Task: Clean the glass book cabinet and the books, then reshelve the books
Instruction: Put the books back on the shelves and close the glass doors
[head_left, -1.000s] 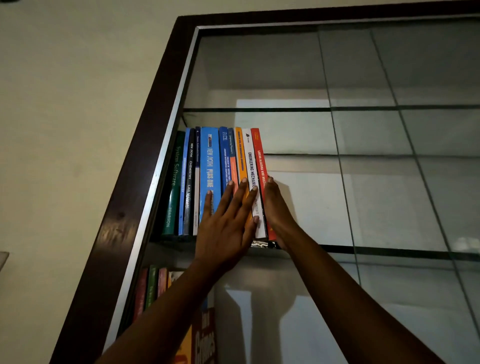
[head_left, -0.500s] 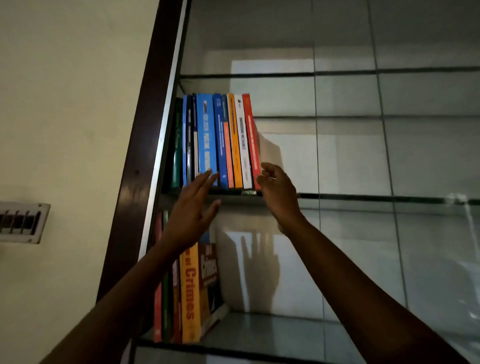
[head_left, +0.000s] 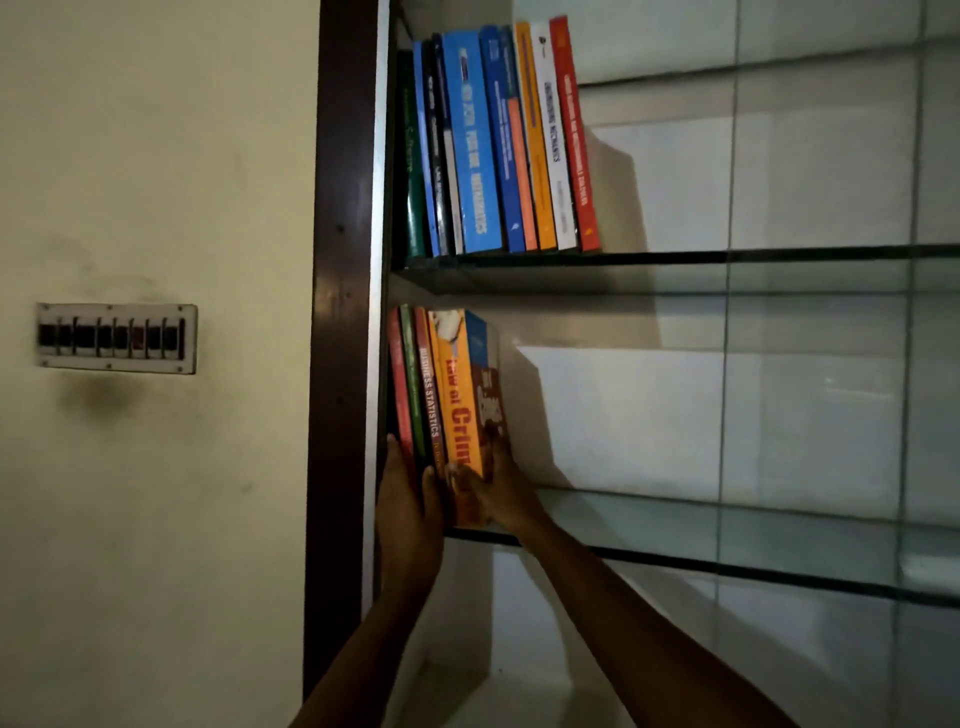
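- On the lower glass shelf, tight against the cabinet's dark wooden frame, stands the lower row of books. It is a small batch of paperbacks, with "Business Statistics" and an orange "Law of Crimes" among them.
- Our left hand grips the frame side of the row, its fingers tucked beside the red end book and its thumb across the spines.
- Our right hand clasps the other end, on the cover of the brown end book. Both hands are clamped on the batch, low down near its foot.
- We judge the batch to be fairly heavy as one block, stiff along the spines, but with glossy covers that can slip.
- Squeezed only from the ends, the middle books could slide out. We would keep the grip low, press inward evenly and get fingers under the bottom edges.
- The shelf is glass, so we would lift the books rather than drag them and set them down softly.
- The upper row of books stands on the upper glass shelf, with neither hand on it.
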